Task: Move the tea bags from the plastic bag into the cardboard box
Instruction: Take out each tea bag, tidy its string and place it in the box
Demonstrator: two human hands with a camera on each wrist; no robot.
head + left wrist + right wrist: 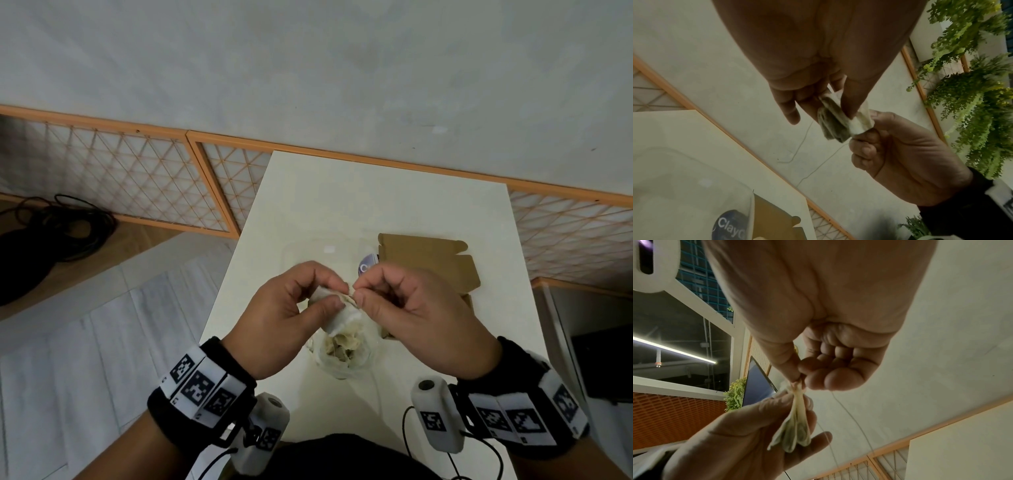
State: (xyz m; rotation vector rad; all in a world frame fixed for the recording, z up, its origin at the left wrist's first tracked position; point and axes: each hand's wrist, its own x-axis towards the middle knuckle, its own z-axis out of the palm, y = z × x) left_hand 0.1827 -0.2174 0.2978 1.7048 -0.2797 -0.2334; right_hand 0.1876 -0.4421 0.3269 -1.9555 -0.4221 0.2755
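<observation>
Your left hand [284, 315] and your right hand [407, 308] meet above the near middle of the white table [342, 205], each gripping the same small cluster of tea bags [342, 317]. Your left thumb and fingers are curled round the pale body of the cluster, as the left wrist view shows it squeezed between thumb and fingers [838, 120]. Your right thumb and forefinger pinch the gathered top edge of the bags, while your other right fingers are tucked into the palm; the right wrist view shows that pinch clearly, with the bags fanning out below it [795, 431] and a thin string [851, 417] trailing down from them. Just beneath your hands, on the table, lies the clear plastic bag [342, 356] with more pale tea bags showing through it. The brown cardboard box [431, 263] lies on the table beyond your right hand, its flaps spread open, and a dark blue round label [366, 267] sits just beside its left edge.
</observation>
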